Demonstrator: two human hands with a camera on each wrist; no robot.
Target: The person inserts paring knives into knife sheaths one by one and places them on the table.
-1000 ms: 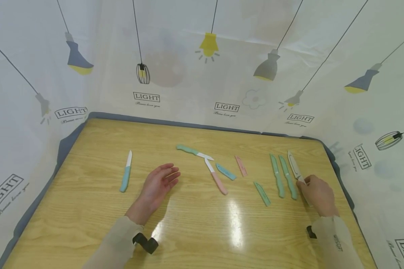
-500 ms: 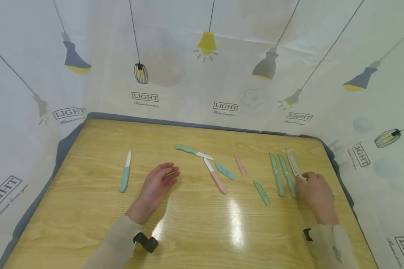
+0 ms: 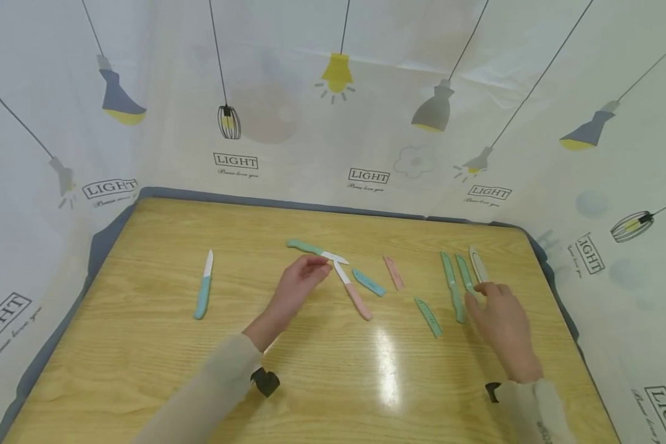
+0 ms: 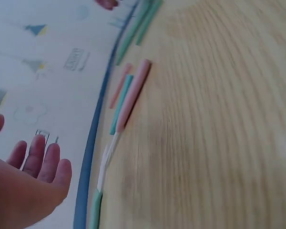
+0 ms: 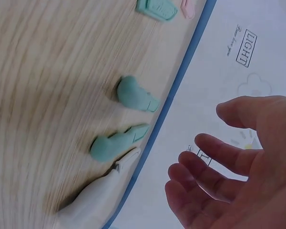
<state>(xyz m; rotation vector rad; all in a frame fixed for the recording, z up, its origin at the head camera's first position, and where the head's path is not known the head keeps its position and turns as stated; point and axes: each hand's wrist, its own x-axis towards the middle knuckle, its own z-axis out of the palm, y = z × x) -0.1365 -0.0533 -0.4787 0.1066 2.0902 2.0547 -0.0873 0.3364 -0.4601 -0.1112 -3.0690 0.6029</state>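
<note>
My left hand (image 3: 288, 293) hovers over the table beside an unsheathed green-handled knife (image 3: 304, 246) and an unsheathed pink-handled knife (image 3: 357, 301), whose white blade tips meet or nearly meet. Its fingers look loose and hold nothing in the left wrist view. At the right, my right hand (image 3: 502, 327) hangs above the handles of a white knife (image 3: 478, 264) and a sheathed green knife (image 3: 464, 269), partly hiding both. The right wrist view shows its fingers relaxed, apart from the white knife's handle (image 5: 90, 198). Another sheathed green knife (image 3: 453, 290) lies just left of these.
A blue sheath (image 3: 369, 282), a pink sheath (image 3: 393, 273) and a green sheath (image 3: 428, 317) lie separately mid-table. Far left is an unsheathed blue-handled knife (image 3: 203, 297). Lamp-printed cloth (image 3: 305, 160) rises behind the wooden table (image 3: 333, 382).
My right hand has let go of the white knife's handle, rising and shifting left. My left hand has moved right and a little forward, toward the green-handled and pink-handled knives.
</note>
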